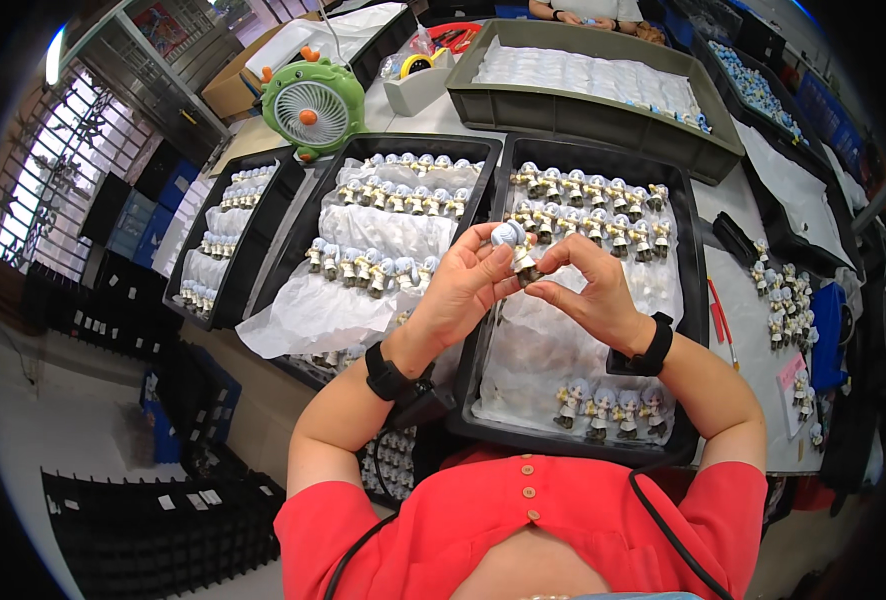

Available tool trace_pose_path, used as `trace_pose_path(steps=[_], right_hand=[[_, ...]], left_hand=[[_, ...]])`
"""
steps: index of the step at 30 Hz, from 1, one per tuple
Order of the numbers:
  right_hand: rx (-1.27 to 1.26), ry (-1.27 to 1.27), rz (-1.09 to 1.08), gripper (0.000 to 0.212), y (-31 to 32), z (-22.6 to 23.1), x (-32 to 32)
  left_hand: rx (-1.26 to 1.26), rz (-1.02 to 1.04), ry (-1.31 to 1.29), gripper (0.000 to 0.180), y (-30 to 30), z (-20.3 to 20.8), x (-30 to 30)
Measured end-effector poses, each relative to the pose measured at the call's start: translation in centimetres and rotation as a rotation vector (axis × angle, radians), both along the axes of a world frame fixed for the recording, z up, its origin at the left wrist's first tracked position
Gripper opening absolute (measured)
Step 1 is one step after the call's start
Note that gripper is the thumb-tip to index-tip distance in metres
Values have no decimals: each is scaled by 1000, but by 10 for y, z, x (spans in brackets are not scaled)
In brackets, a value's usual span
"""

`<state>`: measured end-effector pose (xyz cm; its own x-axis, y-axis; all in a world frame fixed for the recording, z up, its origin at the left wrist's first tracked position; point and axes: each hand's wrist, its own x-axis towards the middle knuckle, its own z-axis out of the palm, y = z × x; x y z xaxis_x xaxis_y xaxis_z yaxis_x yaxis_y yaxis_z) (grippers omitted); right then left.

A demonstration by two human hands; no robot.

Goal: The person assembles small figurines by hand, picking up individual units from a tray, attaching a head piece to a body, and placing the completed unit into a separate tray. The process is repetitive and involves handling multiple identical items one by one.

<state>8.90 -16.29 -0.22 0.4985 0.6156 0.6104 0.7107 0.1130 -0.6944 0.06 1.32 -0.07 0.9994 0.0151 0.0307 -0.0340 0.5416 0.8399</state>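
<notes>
Between both hands is a small figurine (516, 250) with pale blue hair, a white outfit and dark boots, held above a black tray (696, 300). My left hand (466, 277) pinches its head and side. The fingers of my right hand (598, 290) close on its boots from the other side. Below them the tray is lined with white paper (548, 350). Rows of similar figurines (593, 190) stand out at its far end, and a short row of figurines (611, 410) lies near its front edge.
To the left, another black tray (488, 150) holds figurine rows with paper sheets between. A green fan (313, 105) stands behind it. A large olive bin (603, 125) is at the back, with a person (588, 12) beyond. Loose figurines (788, 305) and a red tool (721, 320) lie right.
</notes>
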Motion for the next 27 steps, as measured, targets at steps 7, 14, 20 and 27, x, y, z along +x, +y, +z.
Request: trace_pose_path(steps=[7, 14, 20, 27], right_hand=[[-31, 11, 100, 9, 4, 0, 2], [-39, 49, 54, 8, -8, 7, 1], [-75, 46, 96, 7, -1, 7, -2], [-97, -27, 74, 8, 0, 3, -6]], left_hand=[[172, -15, 119, 37, 4, 22, -13], [916, -668, 389, 34, 30, 90, -79], [1509, -324, 590, 35, 77, 65, -133], [1723, -118, 428, 58, 99, 16, -115]])
